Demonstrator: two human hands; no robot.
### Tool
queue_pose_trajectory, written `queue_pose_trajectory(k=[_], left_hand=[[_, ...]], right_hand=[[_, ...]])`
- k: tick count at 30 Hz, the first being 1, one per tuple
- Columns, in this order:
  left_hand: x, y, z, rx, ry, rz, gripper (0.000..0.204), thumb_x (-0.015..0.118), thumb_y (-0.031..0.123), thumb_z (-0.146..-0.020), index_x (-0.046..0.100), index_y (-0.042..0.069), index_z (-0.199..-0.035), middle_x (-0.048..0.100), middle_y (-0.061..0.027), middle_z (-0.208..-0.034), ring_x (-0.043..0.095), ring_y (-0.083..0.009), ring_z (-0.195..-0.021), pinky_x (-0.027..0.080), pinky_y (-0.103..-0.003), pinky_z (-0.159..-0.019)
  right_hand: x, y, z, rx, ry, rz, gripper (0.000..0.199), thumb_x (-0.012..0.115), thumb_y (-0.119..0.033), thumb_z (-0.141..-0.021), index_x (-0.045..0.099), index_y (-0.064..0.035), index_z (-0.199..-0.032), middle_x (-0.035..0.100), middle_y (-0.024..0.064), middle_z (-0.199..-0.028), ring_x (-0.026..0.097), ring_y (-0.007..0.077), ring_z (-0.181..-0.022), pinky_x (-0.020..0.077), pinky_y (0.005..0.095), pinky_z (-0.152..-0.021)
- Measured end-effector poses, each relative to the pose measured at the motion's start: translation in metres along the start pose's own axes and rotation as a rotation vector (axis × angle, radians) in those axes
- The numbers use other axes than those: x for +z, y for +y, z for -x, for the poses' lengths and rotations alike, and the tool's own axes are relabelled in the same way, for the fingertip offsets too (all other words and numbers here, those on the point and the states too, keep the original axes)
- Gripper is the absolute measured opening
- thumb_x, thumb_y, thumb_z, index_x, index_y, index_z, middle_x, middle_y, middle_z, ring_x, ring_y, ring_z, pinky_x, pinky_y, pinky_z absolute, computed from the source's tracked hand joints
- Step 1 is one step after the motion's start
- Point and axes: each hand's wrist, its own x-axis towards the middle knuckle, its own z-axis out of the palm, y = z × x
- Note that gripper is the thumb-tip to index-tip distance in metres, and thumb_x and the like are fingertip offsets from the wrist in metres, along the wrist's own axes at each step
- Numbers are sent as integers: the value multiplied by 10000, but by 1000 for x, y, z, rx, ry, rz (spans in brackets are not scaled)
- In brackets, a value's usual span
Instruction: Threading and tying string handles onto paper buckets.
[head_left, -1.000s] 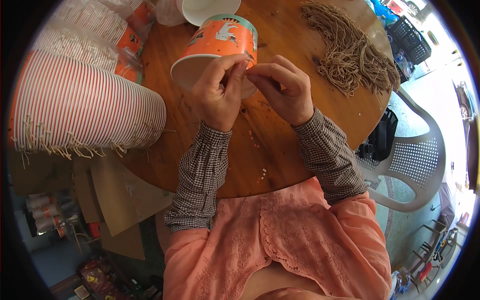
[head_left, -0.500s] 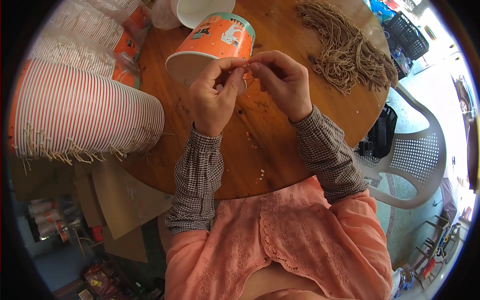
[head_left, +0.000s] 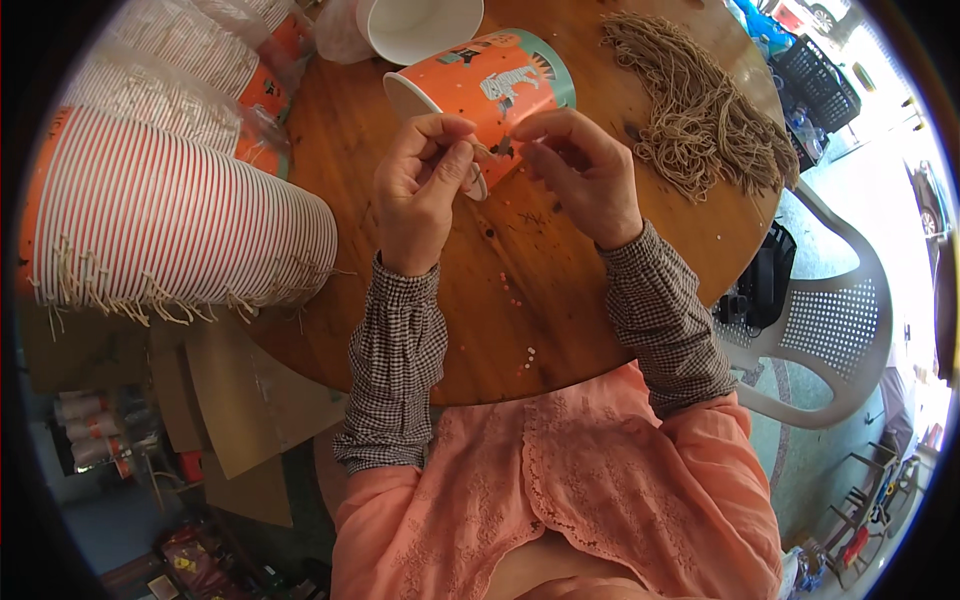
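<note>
An orange and green paper bucket (head_left: 480,85) with a printed animal lies on its side on the round wooden table. Its white rim turns toward my left hand (head_left: 418,190), which partly hides it. Between the thumb and forefinger of that hand is a bit of beige cord (head_left: 484,153) at the rim. Just right of the cord, in front of the bucket's side, hovers my right hand (head_left: 588,175). Its thumb and forefinger are drawn close together; whether a cord end is between them is too small to make out.
Left lies a long nested stack of buckets (head_left: 190,215) with knotted cord ends, beside plastic-wrapped stacks (head_left: 150,100). A white bucket (head_left: 425,25) lies behind. A heap of beige cords (head_left: 700,110) covers the table's far right. Small paper dots dot the wood. A grey plastic chair (head_left: 835,315) stands right.
My hands have moved apart from where their fingertips met. The bucket has turned and shifted right, its mouth now facing more to the left.
</note>
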Motion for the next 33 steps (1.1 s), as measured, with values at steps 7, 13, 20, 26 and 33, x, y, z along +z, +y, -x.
queue_pose_trajectory(k=[7, 13, 20, 26, 33], left_hand=[[3, 3, -2, -7, 49, 23, 110, 553, 36, -942, 561, -9, -1042, 629, -50, -861, 513, -45, -688, 449, -189, -639], [5, 1, 1, -23, 45, 20, 131, 568, 53, -936, 559, -7, -1052, 647, -72, -886, 543, -85, -710, 455, -213, -671], [10, 5, 2, -23, 45, 50, 120, 583, 50, -934, 564, -13, -1034, 637, -54, -862, 537, -54, -662, 479, -209, -597], [11, 3, 1, -25, 23, -7, 127, 593, 57, -932, 568, -11, -1036, 643, -52, -861, 561, -54, -679, 484, -207, -594], [12, -5, 1, 558, 137, -774, 130, 673, 18, -847, 647, 19, -974, 669, -76, -856, 658, -165, -741, 533, -280, -622]], right_hand=[[3, -11, 5, -198, -112, 136, 132, 684, -11, -793, 679, -37, -922, 578, 29, -811, 555, 101, -667, 444, 243, -571], [22, -3, 14, 13, -22, 118, 153, 714, -39, -795, 670, -39, -941, 597, 33, -777, 572, 105, -657, 462, 242, -567], [19, -4, 9, -40, 126, 100, 166, 703, -23, -812, 651, -28, -969, 648, 38, -864, 613, 99, -729, 501, 227, -602], [11, 1, 7, -68, 86, 56, 128, 680, -18, -828, 643, -25, -950, 638, 42, -867, 605, 105, -748, 502, 233, -621], [14, -10, 10, 30, 135, 7, 87, 648, -25, -845, 584, -21, -904, 612, 36, -839, 576, 113, -734, 499, 243, -617]])
